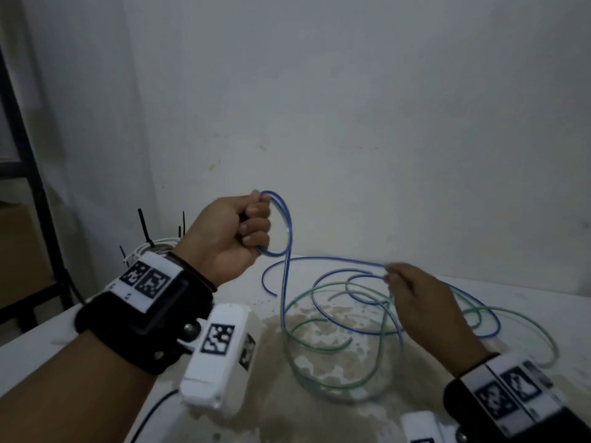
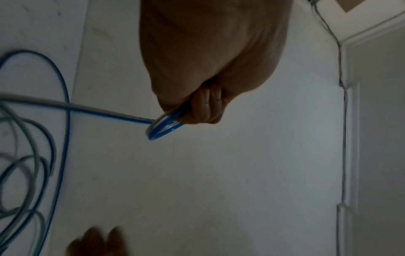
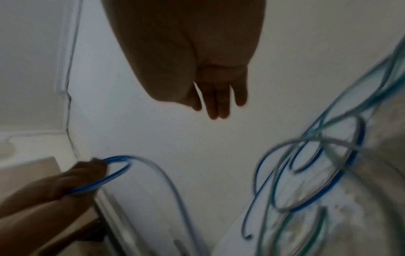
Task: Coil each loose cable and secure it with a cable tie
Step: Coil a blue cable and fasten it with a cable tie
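My left hand (image 1: 252, 225) is raised above the table and grips a small loop of blue cable (image 1: 287, 225) in a fist. The left wrist view shows the same loop (image 2: 164, 128) sticking out of the curled fingers (image 2: 203, 107). The rest of the blue cable runs down into a loose tangle with a green cable (image 1: 319, 327) on the white table (image 1: 527, 302). My right hand (image 1: 393, 279) hovers over that tangle by a blue strand. Its fingers (image 3: 217, 104) are straight and hold nothing.
Coiled white cables bound with black cable ties (image 1: 153, 247) lie at the back left, behind my left wrist. A cardboard box (image 1: 22, 251) and a dark shelf frame (image 1: 28, 155) stand at the left. A brown stain (image 1: 319, 362) spreads under the tangle.
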`<state>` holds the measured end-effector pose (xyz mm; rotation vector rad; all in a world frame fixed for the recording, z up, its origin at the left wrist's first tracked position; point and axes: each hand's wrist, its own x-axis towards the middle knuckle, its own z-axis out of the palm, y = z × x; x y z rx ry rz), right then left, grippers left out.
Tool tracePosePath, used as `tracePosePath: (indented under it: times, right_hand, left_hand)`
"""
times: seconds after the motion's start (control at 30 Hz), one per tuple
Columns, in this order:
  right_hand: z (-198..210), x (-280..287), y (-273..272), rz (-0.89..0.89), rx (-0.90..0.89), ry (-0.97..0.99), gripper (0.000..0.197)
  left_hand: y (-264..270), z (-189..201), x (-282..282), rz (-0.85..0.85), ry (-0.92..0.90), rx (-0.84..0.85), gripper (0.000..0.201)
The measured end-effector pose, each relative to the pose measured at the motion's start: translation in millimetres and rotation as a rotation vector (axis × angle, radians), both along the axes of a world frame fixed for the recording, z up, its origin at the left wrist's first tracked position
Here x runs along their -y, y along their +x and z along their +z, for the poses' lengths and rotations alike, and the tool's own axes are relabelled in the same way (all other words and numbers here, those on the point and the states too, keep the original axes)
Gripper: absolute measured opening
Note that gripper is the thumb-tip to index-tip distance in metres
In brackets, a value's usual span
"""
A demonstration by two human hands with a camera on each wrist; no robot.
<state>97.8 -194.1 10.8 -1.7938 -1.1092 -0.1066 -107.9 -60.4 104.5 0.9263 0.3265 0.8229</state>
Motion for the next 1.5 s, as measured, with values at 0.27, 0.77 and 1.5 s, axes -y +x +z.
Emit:
tracePosePath:
  times: [0.27, 0.77, 1.5]
  right_hand:
    - [19, -29, -56, 0.474, -0.408, 0.05, 0.022]
    - [-7, -2, -63, 0.294, 0.111, -0.194, 0.036]
    - [73, 24, -101, 0.38, 1.294, -0.616, 0.022]
  left_hand:
    - [19, 13, 48, -0.18, 0.181, -0.068, 0.021]
    - [-5, 28, -7, 0.168, 0.131, 0.121, 0.027]
    - [32, -9, 28, 0.229, 0.247, -0.147, 0.024]
